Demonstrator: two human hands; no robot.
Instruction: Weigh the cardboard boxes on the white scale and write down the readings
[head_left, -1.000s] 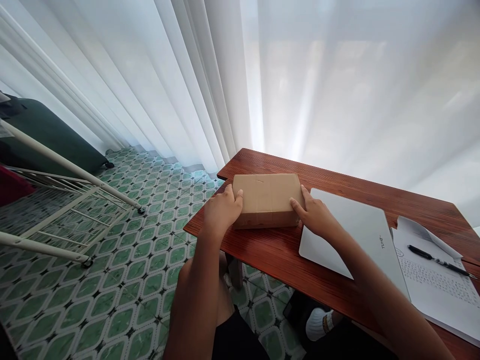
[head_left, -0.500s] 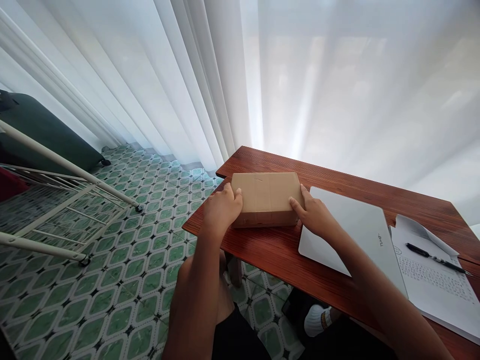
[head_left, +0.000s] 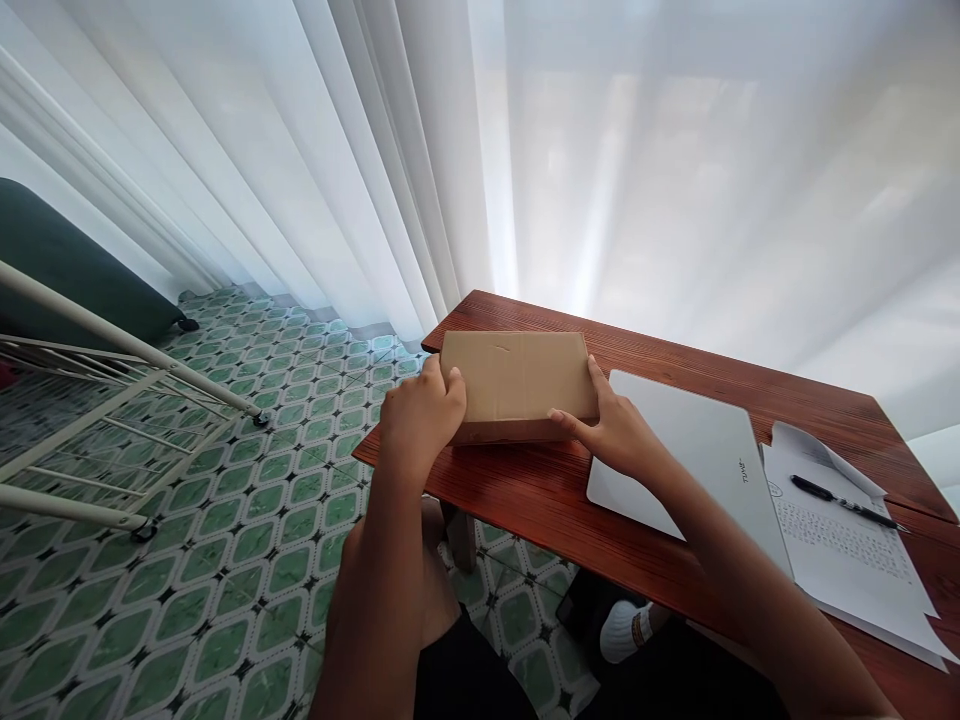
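Note:
A closed brown cardboard box (head_left: 517, 375) is at the left end of the dark red wooden table (head_left: 517, 490). My left hand (head_left: 425, 410) grips its left end, thumb on the near left corner and the other fingers hidden behind that side. At the opposite end, my right hand (head_left: 611, 425) holds the box with its thumb along the front top edge and its fingers against the right side. Just right of the box, partly under my right forearm, lies a closed silver laptop (head_left: 690, 450).
Handwritten paper sheets (head_left: 840, 540) lie right of the laptop, with a black pen (head_left: 847, 502) on top. To the left, a white metal rack (head_left: 150, 390) on casters stands on the green tiled floor (head_left: 300, 480), near a dark green suitcase (head_left: 67, 260). White curtains (head_left: 600, 150) hang behind the table.
The box's near side appears slightly raised and tilted. My right thumb has slid left along its front edge. The whole view has shifted a little.

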